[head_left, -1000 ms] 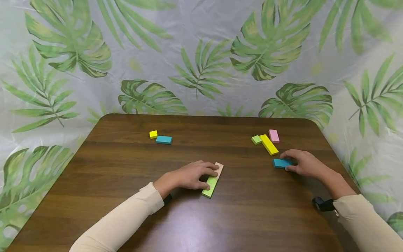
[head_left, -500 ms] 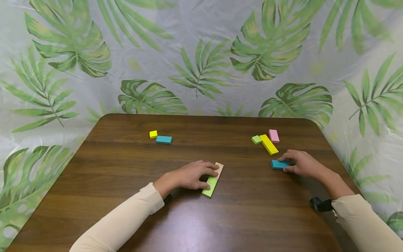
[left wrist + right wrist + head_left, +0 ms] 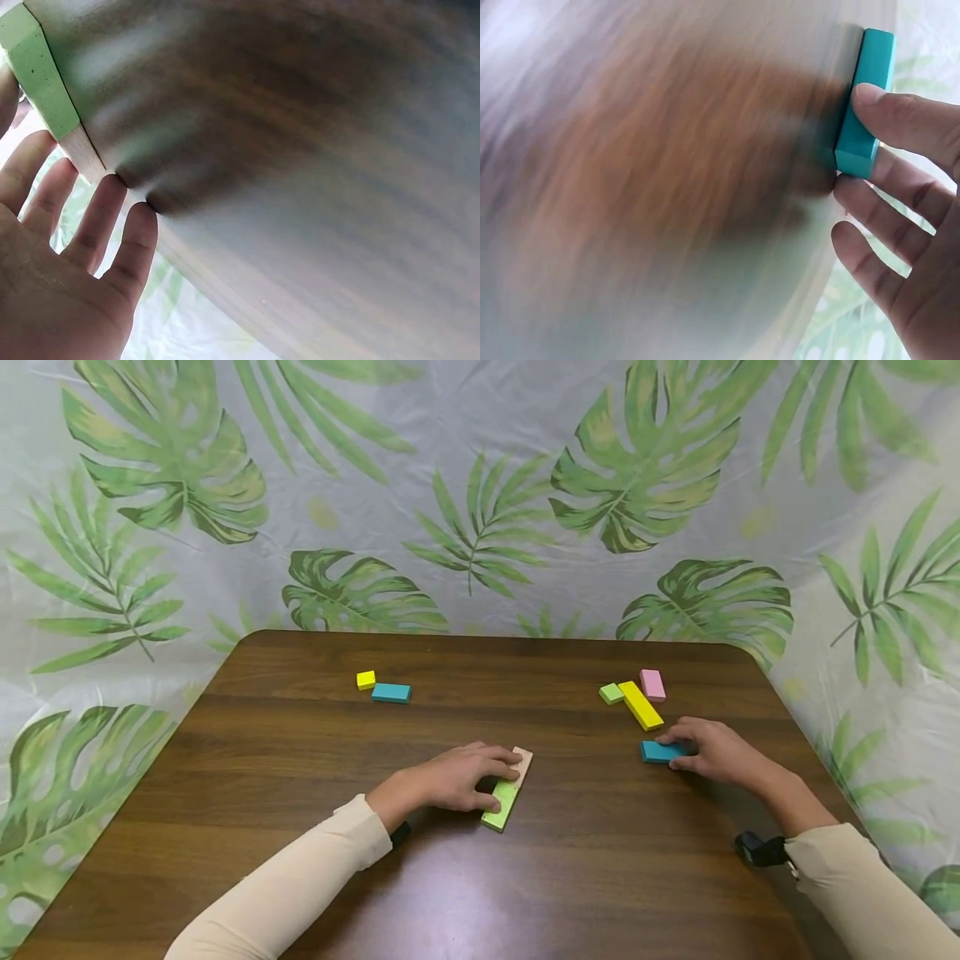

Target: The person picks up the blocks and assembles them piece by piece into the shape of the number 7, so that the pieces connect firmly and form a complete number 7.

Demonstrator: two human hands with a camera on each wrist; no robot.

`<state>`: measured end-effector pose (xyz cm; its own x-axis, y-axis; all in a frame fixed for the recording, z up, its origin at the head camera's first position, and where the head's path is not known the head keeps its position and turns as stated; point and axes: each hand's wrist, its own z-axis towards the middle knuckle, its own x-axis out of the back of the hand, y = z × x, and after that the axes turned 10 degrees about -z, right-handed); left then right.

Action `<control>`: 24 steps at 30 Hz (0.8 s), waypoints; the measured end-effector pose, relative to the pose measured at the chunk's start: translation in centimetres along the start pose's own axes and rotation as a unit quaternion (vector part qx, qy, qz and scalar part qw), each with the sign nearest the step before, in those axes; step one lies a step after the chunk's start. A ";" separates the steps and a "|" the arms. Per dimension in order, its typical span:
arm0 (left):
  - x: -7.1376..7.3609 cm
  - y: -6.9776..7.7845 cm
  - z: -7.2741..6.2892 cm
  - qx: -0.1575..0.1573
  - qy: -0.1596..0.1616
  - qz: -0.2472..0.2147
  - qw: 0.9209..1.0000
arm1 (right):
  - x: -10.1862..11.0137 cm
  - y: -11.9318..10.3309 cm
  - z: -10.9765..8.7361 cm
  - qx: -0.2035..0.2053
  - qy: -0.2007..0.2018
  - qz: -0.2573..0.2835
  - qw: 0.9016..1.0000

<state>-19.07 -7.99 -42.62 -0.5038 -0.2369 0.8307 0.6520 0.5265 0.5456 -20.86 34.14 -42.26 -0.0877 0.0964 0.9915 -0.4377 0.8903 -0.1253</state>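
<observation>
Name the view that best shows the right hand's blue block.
The right wrist view: the blue block looks largest there, both ends in sight, only the thumb crossing it. The head view shows it small, partly covered by the right hand; the left wrist view misses it.

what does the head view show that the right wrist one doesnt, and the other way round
Only the head view shows the left hand touching the green block and the pale block, plus the small yellow block and far blue block on the left.

Only the right wrist view shows the palm side of the right hand.

Both show that hand pinching the gripped blue block, the table and the leaf-patterned backdrop.
</observation>
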 end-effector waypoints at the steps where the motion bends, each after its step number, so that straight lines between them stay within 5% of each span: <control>1: 0.0 0.0 0.0 0.001 0.000 0.000 1.000 | -0.1 -0.1 0.1 0.000 0.001 0.002 1.000; 24: 0.0 0.8 -0.2 0.049 -0.011 -0.003 0.999 | -0.3 -4.5 4.2 0.068 -0.004 -0.004 0.998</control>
<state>-18.43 -7.78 -42.17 -0.5205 -0.2238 0.8240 0.5912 0.6019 0.5369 -22.62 28.21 -42.15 -0.0903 0.0853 0.9923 -0.5563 0.8221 -0.1213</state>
